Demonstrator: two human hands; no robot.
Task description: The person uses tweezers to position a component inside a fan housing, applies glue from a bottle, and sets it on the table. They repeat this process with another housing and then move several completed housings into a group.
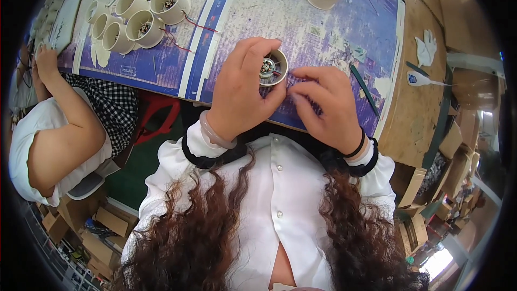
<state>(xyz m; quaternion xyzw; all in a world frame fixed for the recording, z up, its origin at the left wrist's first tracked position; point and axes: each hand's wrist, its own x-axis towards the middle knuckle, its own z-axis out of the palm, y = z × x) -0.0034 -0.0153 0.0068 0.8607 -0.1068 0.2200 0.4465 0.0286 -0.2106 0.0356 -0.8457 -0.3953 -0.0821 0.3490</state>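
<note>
While the work lay at the near edge of the worn purple-and-white table covering [258, 11], we listed it first: one short cream-coloured cylindrical cup [284, 64], plastic-looking, with a round metallic motor-like core [267, 67] inside. Left hand [242, 83]: fingers and thumb clamped around the cup's wall, mouth facing up, presumably to expose the core. Right hand [328, 108]: fingers bent, tips just beside the rim; whether they pinched anything thin, we could not tell. We judged the one-handed grip suited to freeing these fingers for finer handling. Further items: clustered similar cream cups [144, 27], upper left, mouths up, thin red wires [202, 26] trailing outward, likely against tangling; one slim dark-green stick-like tool [365, 91], right of the right hand, seemingly within easy reach; one white fabric glove [426, 47], on the brown board [412, 118], apparently set aside.
</note>
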